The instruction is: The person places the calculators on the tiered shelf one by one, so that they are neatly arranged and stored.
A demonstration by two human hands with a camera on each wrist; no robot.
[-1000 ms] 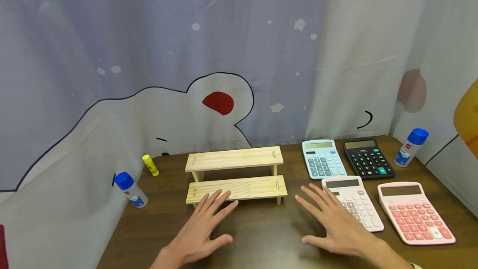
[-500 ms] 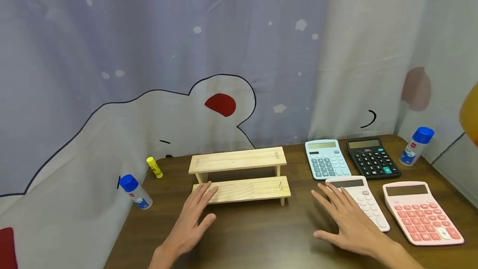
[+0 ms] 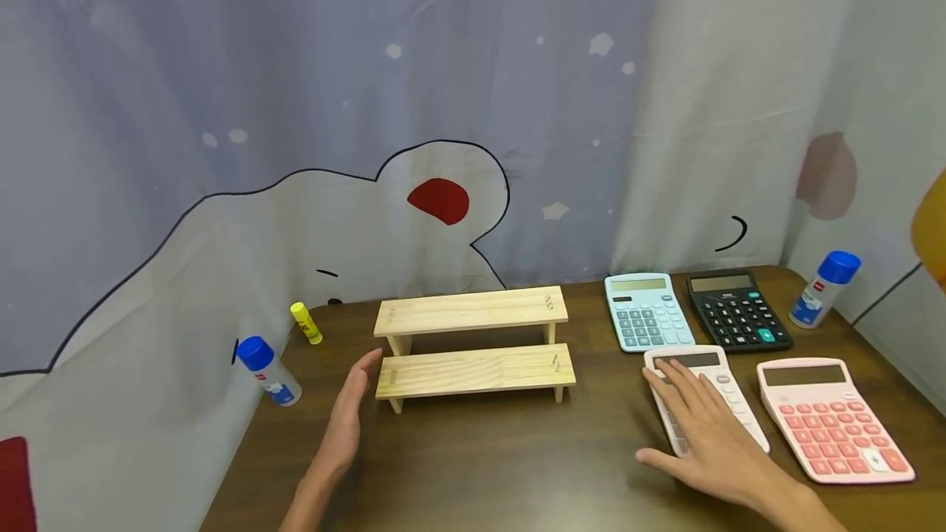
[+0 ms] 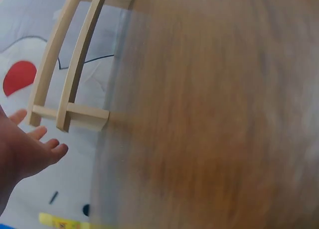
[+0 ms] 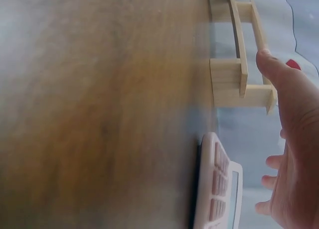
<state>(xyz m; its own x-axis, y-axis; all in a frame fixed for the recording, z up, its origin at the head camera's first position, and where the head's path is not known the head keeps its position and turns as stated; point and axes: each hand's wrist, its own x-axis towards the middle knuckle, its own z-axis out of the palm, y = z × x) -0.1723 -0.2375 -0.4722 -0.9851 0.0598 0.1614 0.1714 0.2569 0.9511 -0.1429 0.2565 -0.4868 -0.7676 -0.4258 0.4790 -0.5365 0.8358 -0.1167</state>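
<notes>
My left hand (image 3: 347, 413) is held edge-on with straight fingers at the left end of a two-step wooden rack (image 3: 473, 372). In the left wrist view its fingertips (image 4: 59, 150) are close to the rack's end (image 4: 89, 114), with nothing in the grasp. My right hand (image 3: 705, 437) spreads its fingers over a white calculator (image 3: 732, 392), covering many of its keys. The right wrist view shows that hand's thumb (image 5: 271, 64) stretched out, and a pale calculator (image 5: 209, 189) below the palm.
Behind the white calculator lie a light blue calculator (image 3: 650, 314) and a black one (image 3: 739, 314); a pink one (image 3: 835, 425) lies right. White blue-capped tubes stand at the left (image 3: 269, 372) and right (image 3: 820, 290). A small yellow tube (image 3: 306, 324) stands back left. A patterned curtain (image 3: 517, 105) hangs behind.
My left hand has moved left off the front of the rack to its left end and turned edge-on. My right hand has moved right, farther over the white calculator.
</notes>
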